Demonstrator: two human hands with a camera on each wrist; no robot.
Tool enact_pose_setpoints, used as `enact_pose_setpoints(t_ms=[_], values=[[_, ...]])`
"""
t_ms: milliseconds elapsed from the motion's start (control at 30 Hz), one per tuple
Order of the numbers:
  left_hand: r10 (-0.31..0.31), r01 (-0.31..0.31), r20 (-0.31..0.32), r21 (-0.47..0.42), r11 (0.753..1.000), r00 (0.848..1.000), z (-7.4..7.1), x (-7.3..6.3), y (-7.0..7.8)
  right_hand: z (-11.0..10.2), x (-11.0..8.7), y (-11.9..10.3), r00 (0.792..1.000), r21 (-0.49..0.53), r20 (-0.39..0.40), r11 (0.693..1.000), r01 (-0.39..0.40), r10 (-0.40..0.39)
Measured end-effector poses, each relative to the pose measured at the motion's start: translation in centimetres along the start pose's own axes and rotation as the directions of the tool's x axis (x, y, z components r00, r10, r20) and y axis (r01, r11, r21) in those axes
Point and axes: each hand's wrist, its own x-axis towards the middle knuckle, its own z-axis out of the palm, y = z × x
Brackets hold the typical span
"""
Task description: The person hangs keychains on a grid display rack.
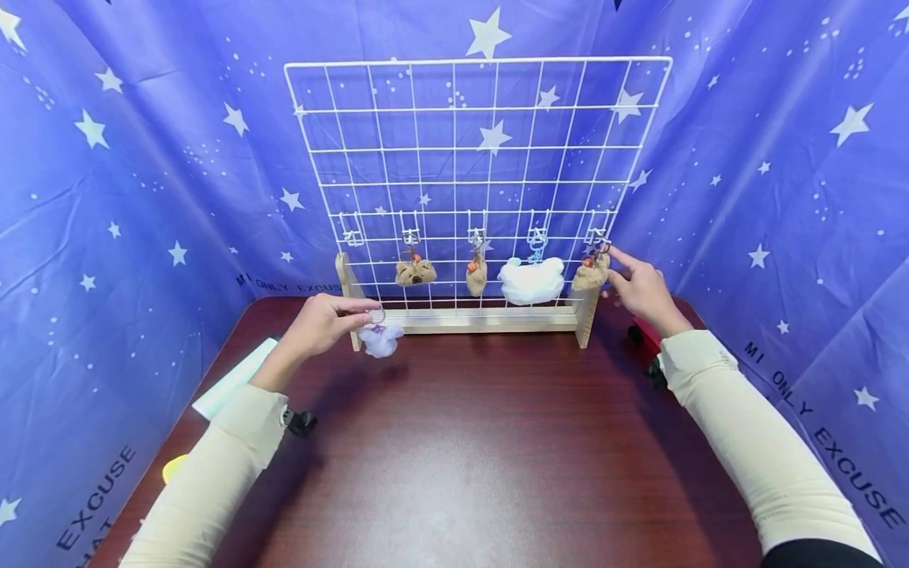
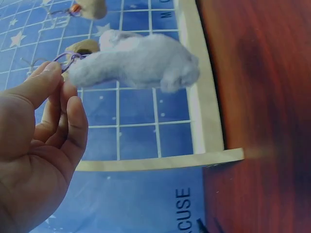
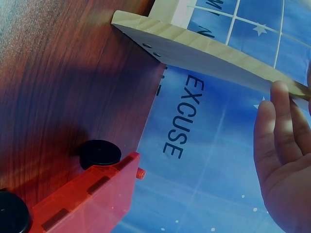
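Four plush charms hang from hooks along the lower rows of the white wire grid (image 1: 469,142), and I use that grid as my landmark. From its left: a brown bear charm (image 1: 415,272), a small tan charm (image 1: 476,276), a white cloud charm (image 1: 531,281) and, at the grid's right edge, another tan charm (image 1: 591,274). The leftmost hook (image 1: 351,229) on the grid carries nothing.

My left hand (image 1: 319,323) sits in front of the grid's left wooden foot (image 1: 348,296), thumb and forefinger pinching the metal ring (image 1: 377,317) of a pale lilac plush charm (image 1: 381,341); the charm dangles just below the fingers, clear of the table (image 1: 483,465). The left wrist view shows the ring (image 2: 68,58) pinched at my fingertips (image 2: 48,73) and the plush (image 2: 136,63) level with the grid's base rail.

My right hand (image 1: 639,288) is at the grid's right edge, forefinger stretched toward the rightmost hook (image 1: 599,237) and fingers closed on the tan charm there. Right of the grid's right foot, behind my wrist, lies a red plastic block (image 3: 92,199).
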Motion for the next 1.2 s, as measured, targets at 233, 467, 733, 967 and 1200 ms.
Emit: enact_pose_setpoints(t_ms=[233,467,733,967,1200], values=[[-0.034,0.034,-0.048,0.013,0.999,0.998,-1.7,0.6,0.2,0.0,0.0,-0.2,1.000,0.007,0.007,1.000,0.000,0.000],[-0.035,0.036,-0.140,0.008,0.999,0.990,-2.7,1.5,0.1,-0.1,0.0,-0.2,1.000,0.002,0.000,1.000,-0.001,0.001],[-0.058,0.055,-0.214,-0.021,0.998,0.975,-3.6,2.3,0.4,0.1,0.1,0.0,1.000,-0.003,-0.002,1.000,-0.001,0.001],[-0.122,0.095,-0.287,-0.106,0.990,0.950,-4.3,3.1,0.7,0.0,0.1,0.2,1.000,-0.009,-0.008,1.000,-0.001,0.001],[-0.178,0.128,-0.345,-0.164,0.978,0.922,-4.6,3.8,0.7,0.0,0.1,0.1,1.000,0.001,-0.006,1.000,0.003,-0.003]])
